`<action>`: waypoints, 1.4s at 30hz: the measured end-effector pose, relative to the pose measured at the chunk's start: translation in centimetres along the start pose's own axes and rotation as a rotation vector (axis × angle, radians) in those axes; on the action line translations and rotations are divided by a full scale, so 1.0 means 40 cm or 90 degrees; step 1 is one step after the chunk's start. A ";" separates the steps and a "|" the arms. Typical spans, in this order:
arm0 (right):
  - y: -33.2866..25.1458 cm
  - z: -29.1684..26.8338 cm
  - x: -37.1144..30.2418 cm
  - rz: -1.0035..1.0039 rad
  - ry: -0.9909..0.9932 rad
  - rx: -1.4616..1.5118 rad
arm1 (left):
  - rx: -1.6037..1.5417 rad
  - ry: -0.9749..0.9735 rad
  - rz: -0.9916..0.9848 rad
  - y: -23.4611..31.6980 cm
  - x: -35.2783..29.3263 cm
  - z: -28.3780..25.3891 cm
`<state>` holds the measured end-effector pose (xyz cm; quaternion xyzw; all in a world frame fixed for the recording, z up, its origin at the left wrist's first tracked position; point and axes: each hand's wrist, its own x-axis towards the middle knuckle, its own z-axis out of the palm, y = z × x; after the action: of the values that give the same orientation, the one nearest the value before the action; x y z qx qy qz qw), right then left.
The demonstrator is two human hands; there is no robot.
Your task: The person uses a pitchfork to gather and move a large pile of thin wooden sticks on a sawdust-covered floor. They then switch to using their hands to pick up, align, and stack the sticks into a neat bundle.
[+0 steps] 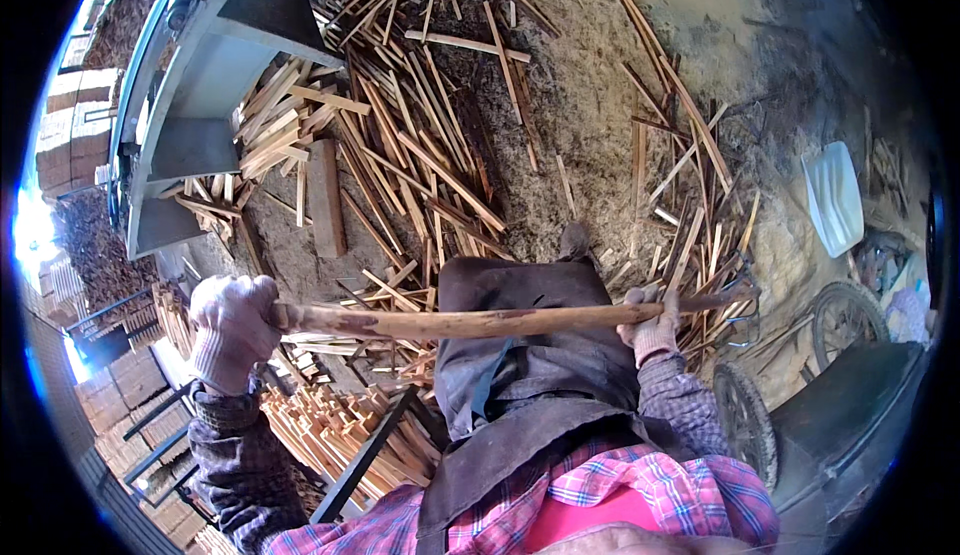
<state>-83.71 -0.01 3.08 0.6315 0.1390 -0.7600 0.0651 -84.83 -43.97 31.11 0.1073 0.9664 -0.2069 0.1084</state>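
Observation:
A long, rounded wooden pole (490, 324), slightly bowed and patched with darker bark, lies crosswise in front of my body at about thigh height. My left hand (234, 323), in a pale work glove, is closed round its left end. Farther along, my right hand (652, 327), gloved as well, grips the pole a little short of its right end. That end tapers past the fingers toward a thin bent metal piece (742, 317); whether they touch I cannot tell. Behind the pole is the dark apron (530, 380) over my legs.
Loose wooden strips (425, 155) litter the ground ahead, with more strips (700, 245) at right. A grey metal machine frame (205, 105) stands at far left. Bundled sticks (325, 425) rest by a dark metal bar near my left side. A wheeled cart (845, 420) and white shovel blade (832, 198) are at right.

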 end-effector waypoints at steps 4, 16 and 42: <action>0.032 0.021 0.071 -0.061 0.103 -0.088 | -0.117 -0.124 -0.083 -0.040 -0.021 0.091; 0.117 0.457 0.049 -0.241 -0.018 -0.368 | -0.323 -0.644 -0.248 -0.006 -0.106 0.464; 0.865 1.419 0.144 0.272 -0.426 -0.945 | -0.859 -0.799 -0.652 0.509 0.073 0.349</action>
<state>-128.78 -49.20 2.27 0.1789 0.4537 -0.5895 0.6439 -80.18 -31.26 10.24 -0.5228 0.5815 0.3344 0.5260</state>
